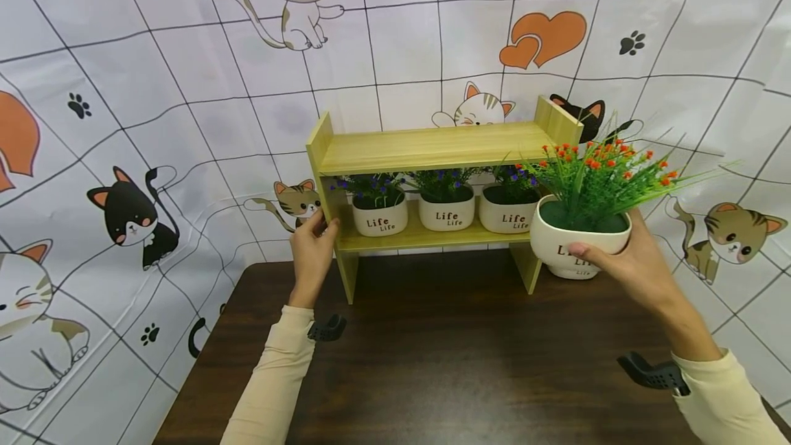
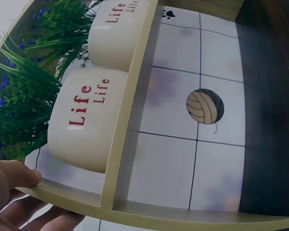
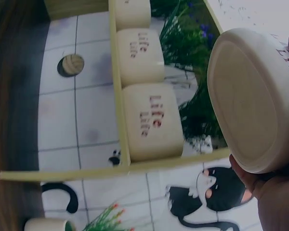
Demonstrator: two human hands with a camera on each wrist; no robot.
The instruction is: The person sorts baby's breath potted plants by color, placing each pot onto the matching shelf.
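Observation:
My right hand (image 1: pixel 639 270) grips a white potted plant (image 1: pixel 577 242) with orange flowers, raised off the table in front of the right end of a small wooden shelf (image 1: pixel 432 150). The thumb lies across the pot's front; the pot's underside (image 3: pixel 243 103) faces the right wrist camera. At the shelf's left side panel my left hand (image 1: pixel 312 253) holds the board's edge, thumb (image 2: pixel 26 175) inside and fingers outside. Several white pots with purple flowers stand along the lower board, among them a left pot (image 1: pixel 380 217), a middle pot (image 1: pixel 446 213) and a right pot (image 1: pixel 508 215).
Another white pot (image 1: pixel 573 272) stands on the table right of the shelf, partly hidden by the held one; its orange flowers (image 3: pixel 111 216) show in the right wrist view. The dark wooden table (image 1: pixel 432 362) meets a cat-patterned wall covering (image 1: pixel 402 40) behind.

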